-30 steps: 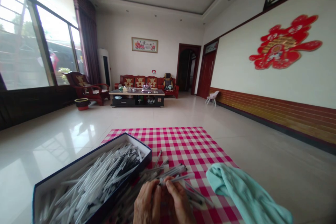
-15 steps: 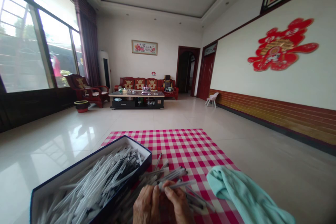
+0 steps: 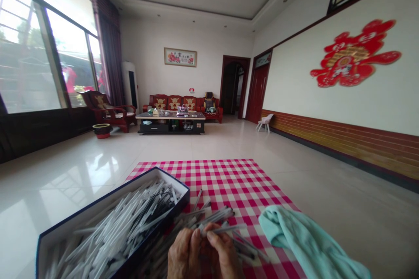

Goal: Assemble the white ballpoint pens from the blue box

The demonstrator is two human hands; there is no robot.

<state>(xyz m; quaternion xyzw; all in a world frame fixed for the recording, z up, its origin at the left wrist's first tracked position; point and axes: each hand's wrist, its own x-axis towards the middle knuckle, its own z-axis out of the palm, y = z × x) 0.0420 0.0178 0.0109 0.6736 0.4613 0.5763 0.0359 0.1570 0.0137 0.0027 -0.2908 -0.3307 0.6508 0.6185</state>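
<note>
My left hand and my right hand are together at the bottom edge, both pinching a thin clear pen tube that points to the right. Under them a loose heap of pen tubes lies on a red-and-white checked cloth. To the left, a dark blue box is full of several more clear and black pen tubes. Both hands are closed on the tube.
A crumpled mint-green cloth lies on the right of the checked cloth. Glossy tiled floor surrounds it. Far back stand a coffee table, red sofa and armchair; a small stool stands by the right wall.
The hands have kept working the same pen tube, shifting only slightly; the view has bobbed a little. Nothing else has moved.
</note>
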